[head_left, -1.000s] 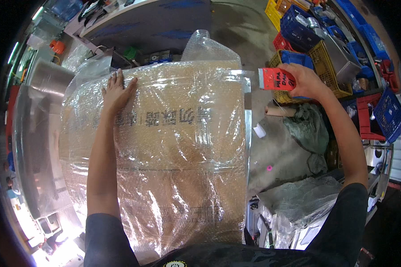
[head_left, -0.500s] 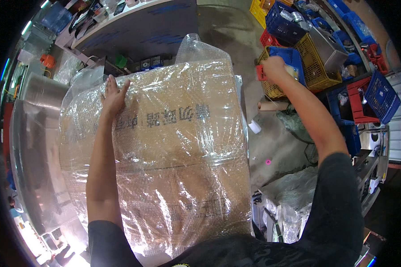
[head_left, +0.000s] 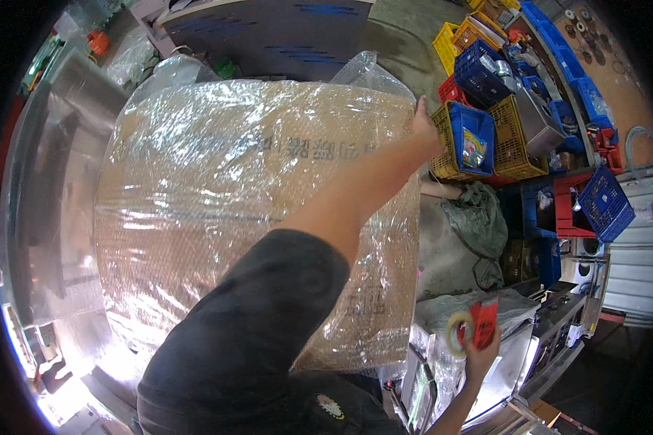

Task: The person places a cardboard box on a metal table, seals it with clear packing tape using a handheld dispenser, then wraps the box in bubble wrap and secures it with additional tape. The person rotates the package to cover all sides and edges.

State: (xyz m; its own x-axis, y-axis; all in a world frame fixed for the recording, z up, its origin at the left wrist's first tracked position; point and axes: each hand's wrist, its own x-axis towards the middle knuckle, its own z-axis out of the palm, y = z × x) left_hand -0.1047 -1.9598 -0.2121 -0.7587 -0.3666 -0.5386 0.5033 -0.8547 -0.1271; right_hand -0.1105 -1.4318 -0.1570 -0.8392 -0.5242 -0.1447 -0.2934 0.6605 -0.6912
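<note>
A large flat cardboard package [head_left: 268,246] wrapped in clear bubble wrap lies in front of me. My left arm reaches across it to the right. My left hand [head_left: 424,130] lies against its far right edge, one finger stretched out and the others partly hidden. Low on the right, beside the package, my right hand [head_left: 481,353] grips a red tape dispenser [head_left: 485,322] with a pale roll of tape on it. A loose flap of bubble wrap [head_left: 374,72] sticks up past the package's far edge.
At the far right stand a blue crate [head_left: 473,69], yellow crates [head_left: 519,138] and a blue bin [head_left: 453,119] holding a small packet. A dark green sack [head_left: 479,217] lies on the floor. Crumpled clear plastic [head_left: 450,308] sits near my right hand. A metal-looking panel [head_left: 51,196] stands left.
My left hand has gone from the package's far left edge to its far right edge. My right hand has come back toward me with the tape dispenser. The view has shifted.
</note>
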